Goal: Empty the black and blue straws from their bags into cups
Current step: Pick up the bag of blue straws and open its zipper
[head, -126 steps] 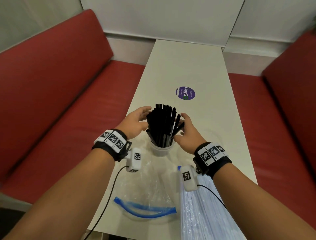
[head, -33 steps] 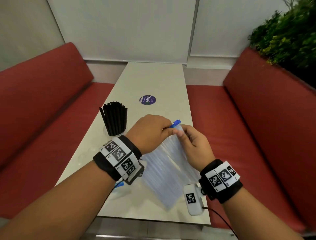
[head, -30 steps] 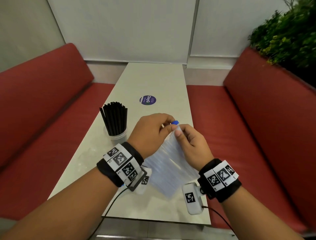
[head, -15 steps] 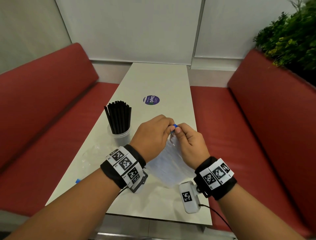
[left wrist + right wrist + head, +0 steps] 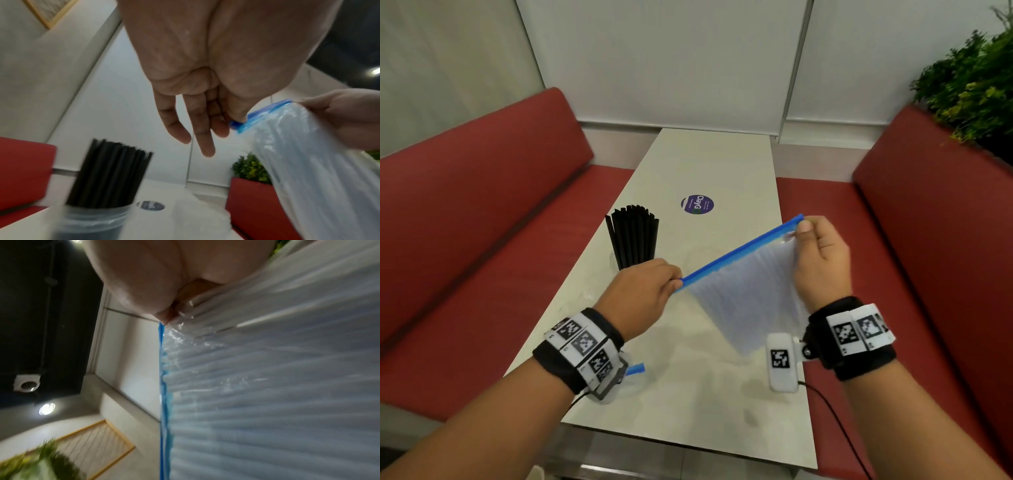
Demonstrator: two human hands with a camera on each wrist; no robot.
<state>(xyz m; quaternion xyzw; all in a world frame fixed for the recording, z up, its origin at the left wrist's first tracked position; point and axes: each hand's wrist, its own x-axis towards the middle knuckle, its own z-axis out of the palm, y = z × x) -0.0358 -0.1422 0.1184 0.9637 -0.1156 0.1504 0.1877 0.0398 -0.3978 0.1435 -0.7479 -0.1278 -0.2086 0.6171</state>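
A clear zip bag [image 5: 750,298] full of pale blue straws hangs above the table between my hands. Its blue zip strip [image 5: 739,251] is stretched taut and slopes up to the right. My left hand [image 5: 675,282] pinches the strip's lower left end, with the other fingers loose in the left wrist view [image 5: 236,121]. My right hand [image 5: 799,229] pinches the upper right corner. The right wrist view shows the bag [image 5: 267,386] edge-on, and I cannot tell whether the zip is parted. Black straws [image 5: 633,238] stand upright in a clear cup [image 5: 90,219] to the left.
The white table [image 5: 709,161] carries a round purple sticker [image 5: 697,204]. A flattened clear bag with a blue strip [image 5: 635,370] lies under my left wrist. A second clear cup [image 5: 199,219] stands right of the black straws. Red benches flank the table, with a plant [image 5: 972,85] at the right.
Both hands were pinched together at one end of the zip strip. My left hand has slid down and left along it, and the right has lifted, so the strip now spans between them.
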